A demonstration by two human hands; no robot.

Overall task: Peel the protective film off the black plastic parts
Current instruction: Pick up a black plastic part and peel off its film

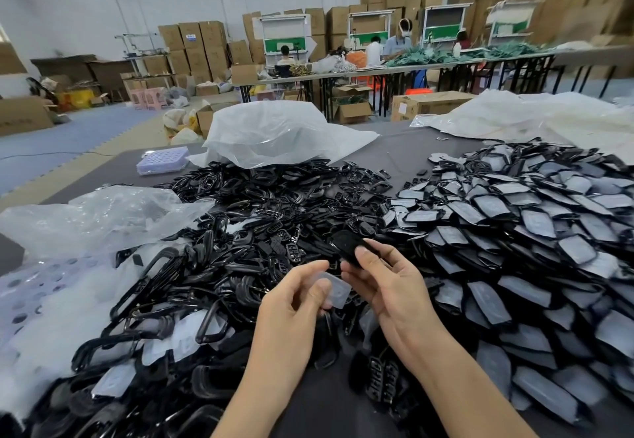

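Note:
My right hand [384, 283] grips a glossy black plastic part [346, 247] between thumb and fingers, held above the table's middle. Just left of it, my left hand [295, 295] pinches a small clear piece of protective film [338, 288] between thumb and forefinger; the film is off the part. A large heap of black parts with grey film on them [514, 232] covers the right of the table. A tangle of bare black frames and button pieces [240, 232] fills the middle and left.
Crumpled clear plastic bags lie at the left [96, 214], at the back middle [274, 132] and at the back right [531, 115]. A small lilac tray [163, 161] sits at the far left of the grey table [404, 149]. Seated people and stacked cartons fill the background.

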